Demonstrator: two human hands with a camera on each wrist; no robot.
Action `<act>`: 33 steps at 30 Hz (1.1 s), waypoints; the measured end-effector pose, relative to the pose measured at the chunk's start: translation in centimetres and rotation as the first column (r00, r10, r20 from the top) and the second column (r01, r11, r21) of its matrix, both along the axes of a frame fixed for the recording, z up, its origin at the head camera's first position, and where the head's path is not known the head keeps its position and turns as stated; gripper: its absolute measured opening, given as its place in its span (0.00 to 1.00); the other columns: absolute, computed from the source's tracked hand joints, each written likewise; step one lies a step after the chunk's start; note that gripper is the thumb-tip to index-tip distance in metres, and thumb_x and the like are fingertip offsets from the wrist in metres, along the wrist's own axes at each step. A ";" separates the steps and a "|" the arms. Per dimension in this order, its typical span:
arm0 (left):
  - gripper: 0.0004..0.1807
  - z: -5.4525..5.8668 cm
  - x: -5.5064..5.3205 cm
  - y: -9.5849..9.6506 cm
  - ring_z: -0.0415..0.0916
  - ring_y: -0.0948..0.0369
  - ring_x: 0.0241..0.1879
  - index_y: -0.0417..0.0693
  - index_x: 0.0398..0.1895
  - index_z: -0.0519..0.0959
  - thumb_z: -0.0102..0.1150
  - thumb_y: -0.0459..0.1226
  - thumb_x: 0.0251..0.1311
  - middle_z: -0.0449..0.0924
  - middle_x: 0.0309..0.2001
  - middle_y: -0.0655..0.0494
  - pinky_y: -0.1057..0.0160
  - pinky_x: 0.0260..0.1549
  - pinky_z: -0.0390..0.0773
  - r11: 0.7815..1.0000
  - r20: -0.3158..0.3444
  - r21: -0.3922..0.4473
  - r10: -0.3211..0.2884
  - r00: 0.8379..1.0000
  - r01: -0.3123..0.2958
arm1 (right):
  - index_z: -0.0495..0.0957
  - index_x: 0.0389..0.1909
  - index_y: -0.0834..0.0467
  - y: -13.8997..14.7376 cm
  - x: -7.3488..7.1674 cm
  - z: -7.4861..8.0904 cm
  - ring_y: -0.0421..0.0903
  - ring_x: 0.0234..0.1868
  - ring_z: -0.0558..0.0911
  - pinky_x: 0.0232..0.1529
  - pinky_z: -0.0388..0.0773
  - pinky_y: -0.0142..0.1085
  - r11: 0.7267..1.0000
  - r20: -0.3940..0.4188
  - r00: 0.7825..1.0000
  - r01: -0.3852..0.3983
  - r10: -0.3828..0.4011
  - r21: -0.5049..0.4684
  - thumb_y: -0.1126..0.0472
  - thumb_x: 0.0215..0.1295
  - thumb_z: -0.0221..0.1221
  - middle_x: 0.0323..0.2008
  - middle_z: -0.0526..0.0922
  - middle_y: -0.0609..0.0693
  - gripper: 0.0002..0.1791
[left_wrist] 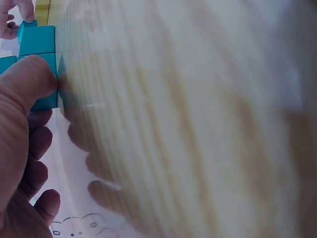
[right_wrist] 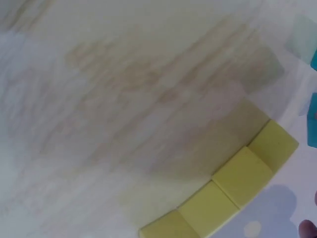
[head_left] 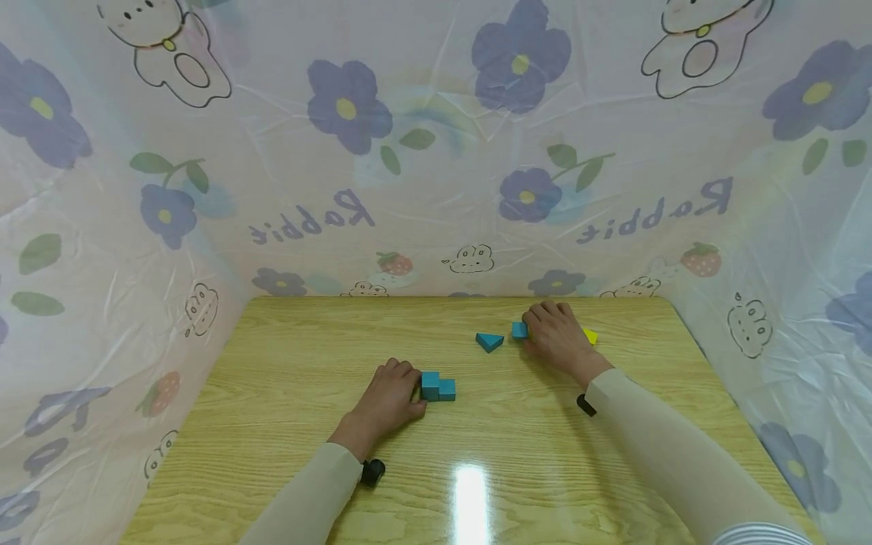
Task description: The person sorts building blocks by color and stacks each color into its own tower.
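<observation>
In the head view my left hand (head_left: 390, 397) is at a small group of blue blocks, a taller part (head_left: 430, 384) with a lower block (head_left: 446, 390) against its right side. The left wrist view has the thumb pressed on the near face of a blue block (left_wrist: 45, 98), fingers curled behind. Farther back on the right, my right hand (head_left: 559, 337) pinches a blue block (head_left: 520, 330) that sticks out at its fingertips. Its palm side is hidden from the head camera. Left of it lies a blue triangular block (head_left: 489, 342).
Yellow blocks stand in a row (right_wrist: 242, 176) in the right wrist view; only one yellow end (head_left: 590, 336) shows past the right hand in the head view. A wooden tabletop (head_left: 306, 356) carries everything. Patterned cloth (head_left: 422, 166) encloses the back and both sides.
</observation>
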State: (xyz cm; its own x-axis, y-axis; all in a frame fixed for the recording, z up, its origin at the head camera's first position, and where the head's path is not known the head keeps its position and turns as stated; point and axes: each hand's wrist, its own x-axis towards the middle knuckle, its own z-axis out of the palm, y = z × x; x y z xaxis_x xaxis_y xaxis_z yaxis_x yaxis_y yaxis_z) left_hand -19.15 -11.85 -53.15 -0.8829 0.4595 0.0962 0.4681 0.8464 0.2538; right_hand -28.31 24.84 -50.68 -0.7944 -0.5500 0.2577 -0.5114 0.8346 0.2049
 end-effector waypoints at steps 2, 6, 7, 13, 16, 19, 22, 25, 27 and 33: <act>0.22 0.0 0.0 0.0 0.70 0.54 0.50 0.43 0.55 0.83 0.69 0.48 0.66 0.81 0.50 0.53 0.50 0.56 0.72 1.000 -0.002 -0.001 0.001 1.000 -0.001 | 0.77 0.47 0.60 -0.1 0.0 0.2 0.56 0.46 0.70 0.54 0.69 0.53 1.000 -0.018 1.000 -0.017 0.018 0.019 0.51 0.66 0.70 0.45 0.77 0.56 0.20; 0.21 0.0 0.1 0.0 0.70 0.54 0.49 0.44 0.55 0.83 0.68 0.48 0.66 0.81 0.50 0.54 0.50 0.56 0.71 1.000 0.000 0.003 0.003 1.000 -0.003 | 0.77 0.47 0.62 -0.4 0.2 0.5 0.56 0.45 0.72 0.52 0.71 0.51 0.997 -0.043 0.998 -0.054 0.056 0.046 0.50 0.67 0.69 0.44 0.78 0.57 0.21; 0.21 0.0 0.1 0.0 0.70 0.54 0.49 0.44 0.55 0.83 0.68 0.48 0.66 0.81 0.50 0.54 0.50 0.56 0.71 1.000 0.001 0.004 0.003 1.000 -0.003 | 0.77 0.46 0.62 -0.4 0.2 0.5 0.56 0.45 0.72 0.52 0.72 0.51 0.997 -0.051 0.997 -0.061 0.064 0.055 0.49 0.67 0.69 0.44 0.78 0.57 0.21; 0.21 0.0 0.1 0.0 0.70 0.54 0.49 0.43 0.55 0.83 0.68 0.48 0.66 0.81 0.50 0.53 0.50 0.56 0.71 1.000 -0.003 0.010 -0.001 1.000 0.001 | 0.77 0.46 0.62 -0.9 0.5 0.6 0.56 0.44 0.72 0.49 0.70 0.48 0.992 -0.083 0.992 -0.085 0.093 0.094 0.47 0.67 0.68 0.42 0.77 0.56 0.22; 0.21 -0.1 0.1 -0.1 0.70 0.54 0.49 0.43 0.54 0.83 0.68 0.48 0.66 0.82 0.50 0.53 0.50 0.55 0.71 1.000 -0.009 0.012 -0.004 1.000 0.004 | 0.77 0.47 0.62 -1.2 0.7 0.6 0.56 0.44 0.73 0.48 0.70 0.48 0.992 -0.089 0.990 -0.102 0.109 0.078 0.49 0.67 0.68 0.43 0.78 0.56 0.21; 0.21 -0.2 0.0 -0.1 0.70 0.54 0.49 0.44 0.54 0.83 0.68 0.48 0.66 0.81 0.50 0.53 0.50 0.55 0.71 1.000 -0.010 0.015 -0.003 1.000 0.004 | 0.77 0.47 0.61 -1.6 0.9 0.6 0.56 0.44 0.73 0.48 0.69 0.48 0.991 -0.095 0.988 -0.120 0.125 0.057 0.50 0.66 0.68 0.42 0.78 0.56 0.20; 0.21 -0.3 0.0 -0.1 0.70 0.54 0.50 0.44 0.55 0.83 0.68 0.48 0.66 0.81 0.50 0.53 0.50 0.55 0.71 1.000 -0.004 0.016 -0.002 1.000 0.002 | 0.77 0.46 0.61 -2.0 1.1 0.6 0.55 0.43 0.72 0.48 0.69 0.47 0.989 -0.105 0.984 -0.137 0.141 0.048 0.50 0.65 0.69 0.42 0.78 0.55 0.20; 0.22 -0.4 -0.1 -0.1 0.70 0.54 0.50 0.44 0.55 0.83 0.67 0.48 0.66 0.81 0.51 0.53 0.49 0.56 0.71 1.000 -0.004 0.014 0.001 1.000 -0.001 | 0.76 0.46 0.60 -2.5 1.2 0.6 0.55 0.43 0.72 0.47 0.68 0.47 0.987 -0.118 0.980 -0.158 0.162 0.043 0.50 0.64 0.71 0.42 0.78 0.55 0.21; 0.22 -0.4 -0.1 -0.1 0.70 0.54 0.50 0.44 0.55 0.83 0.67 0.48 0.66 0.81 0.51 0.53 0.49 0.56 0.71 1.000 -0.004 0.016 0.002 1.000 -0.002 | 0.76 0.46 0.60 -2.8 1.4 0.6 0.55 0.43 0.72 0.46 0.67 0.47 0.984 -0.131 0.975 -0.176 0.180 0.039 0.50 0.64 0.71 0.42 0.77 0.55 0.22; 0.21 -0.1 -0.1 -0.2 0.70 0.53 0.50 0.44 0.55 0.83 0.67 0.48 0.66 0.81 0.51 0.53 0.48 0.58 0.71 1.000 0.003 0.023 -0.001 1.000 0.001 | 0.75 0.45 0.60 -4.1 2.1 0.7 0.54 0.41 0.70 0.45 0.66 0.46 0.975 -0.159 0.962 -0.222 0.223 0.024 0.49 0.63 0.72 0.40 0.76 0.54 0.22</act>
